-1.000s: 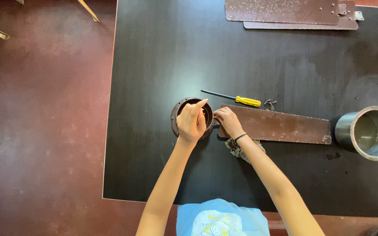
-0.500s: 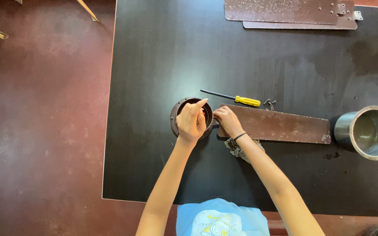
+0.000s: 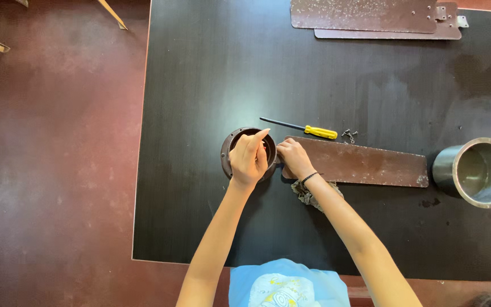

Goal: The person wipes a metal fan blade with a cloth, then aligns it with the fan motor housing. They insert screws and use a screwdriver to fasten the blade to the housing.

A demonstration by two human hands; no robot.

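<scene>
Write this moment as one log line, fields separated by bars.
left hand on round brown housing | right hand at brown blade end | yellow screwdriver lying free

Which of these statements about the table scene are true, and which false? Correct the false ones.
1. The left hand is over the round housing. True.
2. The screwdriver has a red handle. False: it is yellow.
3. The right hand is at the blade end nearest the housing. True.
4. The metal cup stands at the table's left edge. False: it is at the right edge.
5. Two more blades lie stacked at the table's far edge. True.
</scene>
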